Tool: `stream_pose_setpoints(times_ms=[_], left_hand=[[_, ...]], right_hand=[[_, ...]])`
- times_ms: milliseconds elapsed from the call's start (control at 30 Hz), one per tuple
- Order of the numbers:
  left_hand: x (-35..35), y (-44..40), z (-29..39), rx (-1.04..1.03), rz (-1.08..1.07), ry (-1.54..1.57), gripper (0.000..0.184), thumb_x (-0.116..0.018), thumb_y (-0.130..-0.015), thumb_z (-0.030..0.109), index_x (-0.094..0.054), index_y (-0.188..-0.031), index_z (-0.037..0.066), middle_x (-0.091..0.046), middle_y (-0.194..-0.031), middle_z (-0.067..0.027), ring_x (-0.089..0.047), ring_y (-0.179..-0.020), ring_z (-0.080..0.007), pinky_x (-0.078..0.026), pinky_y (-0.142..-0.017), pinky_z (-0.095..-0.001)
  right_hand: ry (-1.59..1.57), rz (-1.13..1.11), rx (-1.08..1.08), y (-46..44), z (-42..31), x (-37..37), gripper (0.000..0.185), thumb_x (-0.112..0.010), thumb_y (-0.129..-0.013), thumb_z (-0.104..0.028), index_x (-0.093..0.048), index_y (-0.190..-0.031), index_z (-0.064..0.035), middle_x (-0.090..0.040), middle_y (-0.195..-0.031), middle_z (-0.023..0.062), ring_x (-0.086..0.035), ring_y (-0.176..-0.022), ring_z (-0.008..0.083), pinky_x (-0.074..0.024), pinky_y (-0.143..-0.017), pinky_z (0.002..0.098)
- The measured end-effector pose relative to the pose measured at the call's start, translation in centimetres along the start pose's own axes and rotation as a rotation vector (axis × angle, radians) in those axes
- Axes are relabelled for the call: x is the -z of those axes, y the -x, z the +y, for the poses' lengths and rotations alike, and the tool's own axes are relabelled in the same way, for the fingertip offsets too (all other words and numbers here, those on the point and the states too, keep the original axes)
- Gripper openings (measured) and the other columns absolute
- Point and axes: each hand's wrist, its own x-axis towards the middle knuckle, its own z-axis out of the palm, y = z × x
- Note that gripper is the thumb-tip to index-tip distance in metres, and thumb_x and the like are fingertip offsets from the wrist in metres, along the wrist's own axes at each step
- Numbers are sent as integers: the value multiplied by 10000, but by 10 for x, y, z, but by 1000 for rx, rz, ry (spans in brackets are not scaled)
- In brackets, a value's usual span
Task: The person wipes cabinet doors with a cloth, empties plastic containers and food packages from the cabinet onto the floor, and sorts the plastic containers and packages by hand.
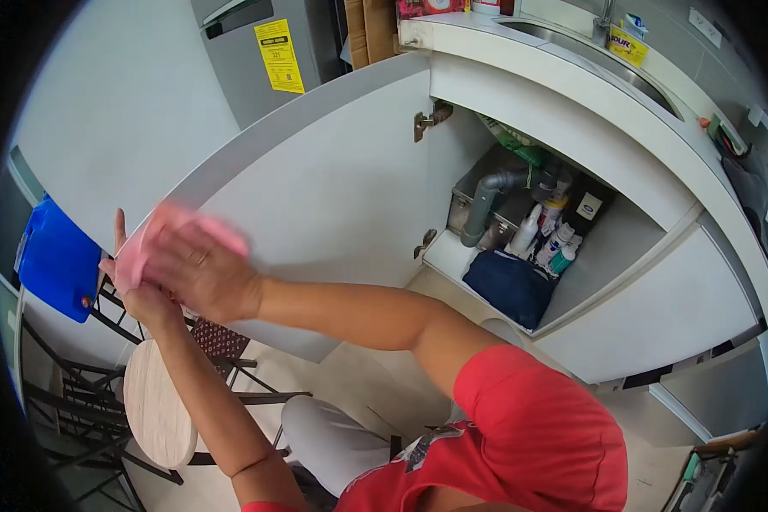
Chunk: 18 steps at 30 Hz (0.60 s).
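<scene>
An open white cabinet door [341,179] stands in front of me. Against the upper corner at its free edge, my right hand [200,273] presses a pink cloth [226,235], both blurred by motion. Just below and to the left, my left hand [149,303] grips the door's edge, some fingers showing beyond it. The right hand and cloth partly hide that grip. Two metal hinges, an upper hinge [431,119] and a lower hinge [425,243], join the door to the cabinet under the sink.
Inside the cabinet are a grey drain pipe [484,209], several bottles [555,243] and a dark blue cloth bundle [510,286]. Above is the sink [555,43]. A grey refrigerator [230,68] stands behind the door. At left are a blue plastic object [60,260] and a round wooden-topped stool [158,410].
</scene>
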Motion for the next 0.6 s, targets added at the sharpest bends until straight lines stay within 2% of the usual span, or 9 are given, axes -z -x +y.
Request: stream_pose_setpoints(times_ms=[133, 167, 200, 267, 300, 333, 400, 533, 600], left_hand=[[-5, 6, 9, 24, 49, -103, 593, -194, -1007, 399, -352, -1386, -29, -575, -1162, -196, -565, -1051, -270, -432, -939, -356], [-6, 6, 9, 21, 71, -105, 595, -206, -1006, 405, -369, -1377, -31, -577, -1160, -190, -564, -1050, -262, -429, -938, -337], [-6, 6, 6, 13, 81, -103, 595, -206, -1006, 405, -369, -1377, -31, -577, -1160, -190, -564, -1050, -262, -429, -938, -337], [2, 7, 4, -2, 42, -54, 602, -219, -1004, 414, -390, -1362, -38, -587, -1145, -179, -563, -1049, -252, -426, -934, -321], [-3, 12, 7, -25, 32, -87, 610, -230, -1001, 424, -412, -1346, -45, -593, -1133, -179, -558, -1053, -248, -412, -947, -323], [-6, 15, 10, -12, 49, -103, 610, -230, -1001, 424, -412, -1346, -45, -593, -1133, -179, -558, -1053, -248, -412, -947, -323], [-9, 21, 14, -13, 32, -47, 607, -244, -1001, 412, -408, -1339, -66, -566, -1201, -178, -534, -1111, -259, -387, -979, -351], [-30, 35, 29, 48, 99, -138, 616, -225, -1000, 413, -406, -1336, -71, -548, -1228, -186, -521, -1134, -266, -367, -1009, -360], [-34, 39, 33, -40, 127, -182, 622, -231, -996, 419, -470, -1285, -76, -570, -1189, -171, -529, -1102, -230, -369, -998, -329]], right_hand=[[-86, -146, 34, 4, 56, 44, 421, -551, -785, -222, -562, -1203, -185, -496, -1299, 30, -329, -1328, 199, -238, -1109, 398], [205, -55, 34, 10, 86, 65, 406, -528, -817, -240, -551, -1219, -194, -503, -1285, 35, -356, -1306, 204, -246, -1105, 384], [71, -2, -126, 13, 122, 93, 410, -498, -859, -252, -510, -1260, -170, -479, -1298, 71, -380, -1283, 240, -250, -1098, 409], [416, 296, -143, 24, 191, 138, 529, -425, -941, -308, -337, -1370, -12, -386, -1361, 219, -319, -1297, 404, -209, -1092, 498], [290, 204, -437, 41, 228, 154, 614, -368, -965, -340, -210, -1425, 36, -298, -1431, 242, -230, -1344, 427, -163, -1106, 506], [533, 399, -487, 39, 232, 148, 564, -280, -989, -376, -271, -1394, 16, -348, -1380, 229, -258, -1328, 387, -180, -1095, 457], [496, 380, -398, 10, 197, 131, 464, -274, -995, -367, -397, -1250, 1, -429, -1228, 215, -353, -1218, 398, -226, -1039, 501], [168, 164, -210, -18, 43, 45, 617, -432, -913, -363, -316, -1407, -14, -275, -1452, 252, -183, -1360, 464, -104, -1096, 575], [124, 21, -238, 16, -12, 23, 605, -467, -873, -379, -398, -1365, -35, -323, -1424, 240, -212, -1344, 475, -114, -1069, 622]])
